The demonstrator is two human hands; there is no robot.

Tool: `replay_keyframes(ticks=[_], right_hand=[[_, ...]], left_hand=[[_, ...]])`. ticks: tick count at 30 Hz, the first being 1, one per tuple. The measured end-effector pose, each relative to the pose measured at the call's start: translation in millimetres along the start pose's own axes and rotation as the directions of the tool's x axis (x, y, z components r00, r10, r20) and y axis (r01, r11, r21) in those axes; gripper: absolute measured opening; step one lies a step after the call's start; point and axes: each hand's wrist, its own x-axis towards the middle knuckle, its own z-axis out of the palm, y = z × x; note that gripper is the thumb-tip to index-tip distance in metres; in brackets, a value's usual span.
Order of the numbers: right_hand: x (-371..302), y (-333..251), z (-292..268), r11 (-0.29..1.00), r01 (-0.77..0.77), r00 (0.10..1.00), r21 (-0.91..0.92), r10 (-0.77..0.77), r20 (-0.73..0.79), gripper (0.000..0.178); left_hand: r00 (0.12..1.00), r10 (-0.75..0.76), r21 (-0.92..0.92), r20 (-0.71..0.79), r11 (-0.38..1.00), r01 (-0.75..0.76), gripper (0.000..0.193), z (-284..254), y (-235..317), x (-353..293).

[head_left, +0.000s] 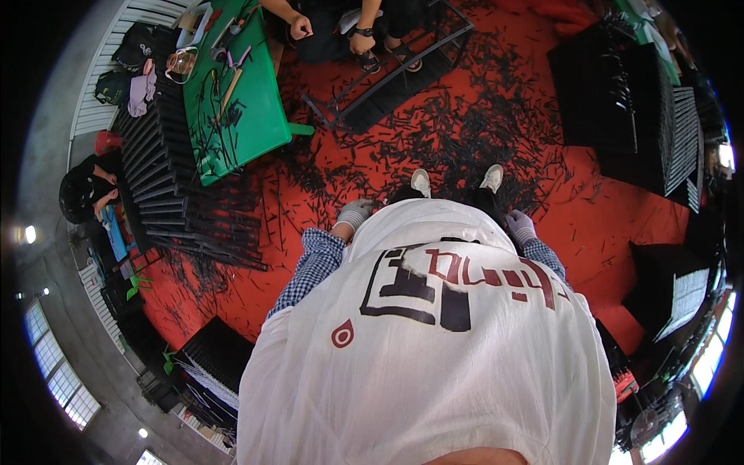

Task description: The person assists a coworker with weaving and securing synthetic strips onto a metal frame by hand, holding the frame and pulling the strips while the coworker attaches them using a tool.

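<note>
My left hand, in a grey knit glove, hangs beside the white top that covers my body. On the other side hangs my right hand, gloved too and close to my thigh. Nothing shows in either hand, but the fingers are mostly turned away or hidden by the cloth. Checked sleeves cover both forearms. My pale shoes stand on a red floor strewn with black strips.
Ahead on the left stands a green table with pliers and black strips. Beside it lie stacked black slatted frames. A co-worker's hands are near a black metal frame. Black panels stand at the right.
</note>
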Motion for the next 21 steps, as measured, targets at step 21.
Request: replay_keyframes(ticks=[21], right_hand=[[-38,-41,-41,0.986,-0.068,0.988,-0.15,0.088,0.13,0.036]], left_hand=[[0.976,0.171,0.06,0.136,0.982,-0.181,0.044,-11,106,-30]])
